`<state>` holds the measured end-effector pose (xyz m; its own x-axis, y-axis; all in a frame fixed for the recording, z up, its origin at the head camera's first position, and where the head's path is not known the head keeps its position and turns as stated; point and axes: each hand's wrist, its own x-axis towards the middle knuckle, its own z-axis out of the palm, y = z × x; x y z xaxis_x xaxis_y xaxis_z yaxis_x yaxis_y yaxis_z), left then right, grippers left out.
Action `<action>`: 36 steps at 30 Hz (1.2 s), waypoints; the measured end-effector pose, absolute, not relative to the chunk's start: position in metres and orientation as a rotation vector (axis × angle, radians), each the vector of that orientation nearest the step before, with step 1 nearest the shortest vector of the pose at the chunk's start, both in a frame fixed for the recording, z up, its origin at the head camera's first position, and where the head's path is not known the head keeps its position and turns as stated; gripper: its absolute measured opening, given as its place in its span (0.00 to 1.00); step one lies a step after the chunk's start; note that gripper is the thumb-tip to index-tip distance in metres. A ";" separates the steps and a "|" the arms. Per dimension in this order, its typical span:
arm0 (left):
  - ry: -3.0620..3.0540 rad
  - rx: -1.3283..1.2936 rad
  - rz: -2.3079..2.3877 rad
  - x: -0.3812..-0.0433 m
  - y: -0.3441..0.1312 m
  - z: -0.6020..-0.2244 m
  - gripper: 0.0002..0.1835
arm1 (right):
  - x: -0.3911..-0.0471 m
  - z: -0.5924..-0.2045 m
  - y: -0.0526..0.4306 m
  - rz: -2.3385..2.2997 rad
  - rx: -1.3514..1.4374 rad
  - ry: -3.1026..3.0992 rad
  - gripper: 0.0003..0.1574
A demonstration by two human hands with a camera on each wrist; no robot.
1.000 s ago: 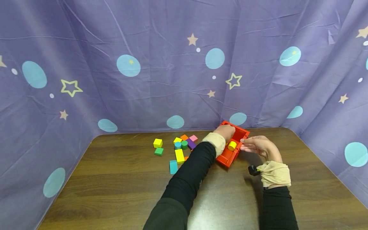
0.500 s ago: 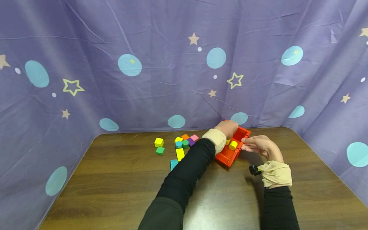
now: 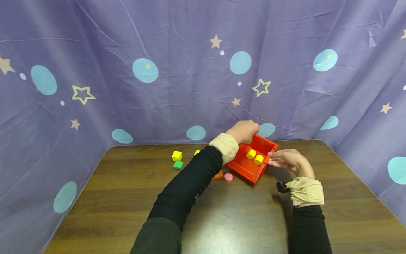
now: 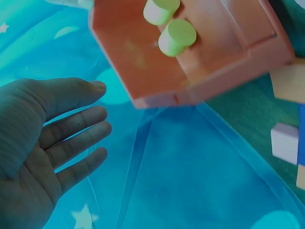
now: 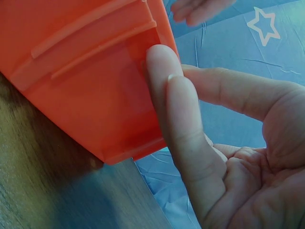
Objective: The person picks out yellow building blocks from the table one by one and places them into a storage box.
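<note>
A red box (image 3: 244,166) stands tilted in the head view, its inside showing two yellow cylinders (image 3: 251,154) lying side by side. My right hand (image 3: 291,161) pinches the box's right edge; in the right wrist view its fingers (image 5: 183,105) lie along the red outer wall (image 5: 100,95), the thumb on the other side. Beyond the box's far left rim is my left hand (image 3: 244,131). The left wrist view shows that hand's fingers (image 4: 78,129) extended and apart from the box (image 4: 138,62), holding nothing.
Left of the box, a pink disc (image 3: 228,177) and an orange block (image 3: 218,175) lie on the wooden table (image 3: 127,197). Farther left are a yellow cube (image 3: 177,156) and a green block (image 3: 178,165). My left sleeve (image 3: 180,187) hides other blocks. A purple curtain (image 3: 177,98) hangs behind.
My left hand has come out of the red box, moving up and leftward, which uncovers the second yellow cylinder. The left forearm now covers most of the loose blocks. My right hand keeps its hold.
</note>
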<state>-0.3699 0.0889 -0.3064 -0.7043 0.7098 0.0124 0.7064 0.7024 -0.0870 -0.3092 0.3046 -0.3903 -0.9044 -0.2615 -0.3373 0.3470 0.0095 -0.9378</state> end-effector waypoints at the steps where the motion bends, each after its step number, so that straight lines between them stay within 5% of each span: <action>1: -2.855 -1.186 0.087 -0.369 0.085 -0.305 0.10 | -0.309 -0.391 0.305 -1.949 0.089 1.875 0.11; 36: -2.982 -0.909 -0.186 -0.329 -0.066 -0.295 0.18 | -0.311 -0.393 0.307 -1.921 0.041 1.879 0.13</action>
<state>-0.3292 -0.0663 -0.2946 -0.8305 0.5546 0.0523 0.5568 0.8236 0.1081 -0.3106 0.3070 -0.3935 -0.8982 -0.2931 -0.3275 0.3339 0.0296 -0.9422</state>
